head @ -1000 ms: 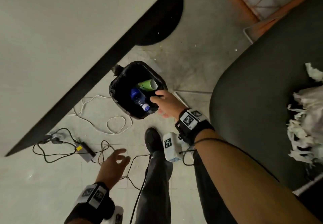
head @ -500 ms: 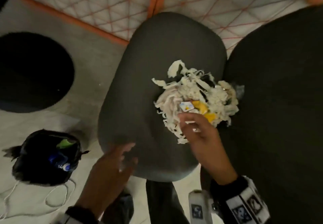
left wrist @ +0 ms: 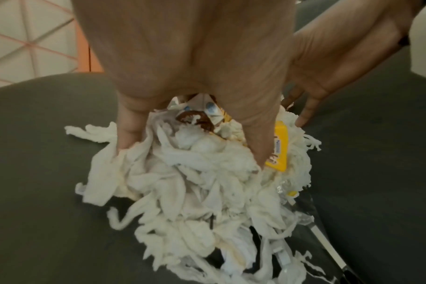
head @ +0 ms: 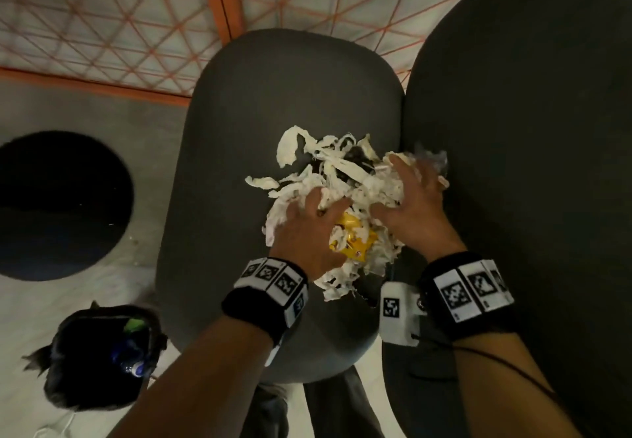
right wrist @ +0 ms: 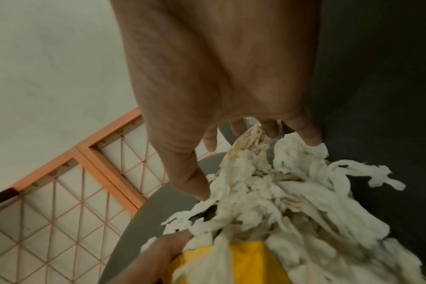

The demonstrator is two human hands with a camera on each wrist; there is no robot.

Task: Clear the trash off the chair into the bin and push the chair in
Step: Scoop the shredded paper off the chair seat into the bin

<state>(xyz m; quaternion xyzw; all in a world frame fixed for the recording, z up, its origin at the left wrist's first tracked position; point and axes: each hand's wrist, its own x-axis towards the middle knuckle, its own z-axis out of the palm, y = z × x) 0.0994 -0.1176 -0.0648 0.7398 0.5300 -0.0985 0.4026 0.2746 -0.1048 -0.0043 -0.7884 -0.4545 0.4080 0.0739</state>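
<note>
A pile of shredded white paper (head: 328, 167) with a yellow wrapper (head: 352, 237) in it lies on the grey chair seat (head: 273, 95), close to the dark backrest (head: 530, 164). My left hand (head: 328, 205) digs its thumb and fingers into the pile's near left side (left wrist: 192, 151). My right hand (head: 400, 191) curls over the far right side, thumb and fingertips in the shreds (right wrist: 255, 163). The yellow wrapper (left wrist: 279, 149) sits between the two hands. The bin (head: 102, 355), black-lined, stands on the floor at lower left and holds a bottle and a green cup.
An orange-framed mesh panel (head: 102, 27) stands behind the chair. A black round base (head: 58, 205) lies on the floor to the left. A white cable (head: 61, 427) trails beside the bin. My legs (head: 342, 410) are at the seat's front edge.
My view swung from the bin to the chair. The right hand left the bin and went to the pile; now both hands have closed in on it from either side.
</note>
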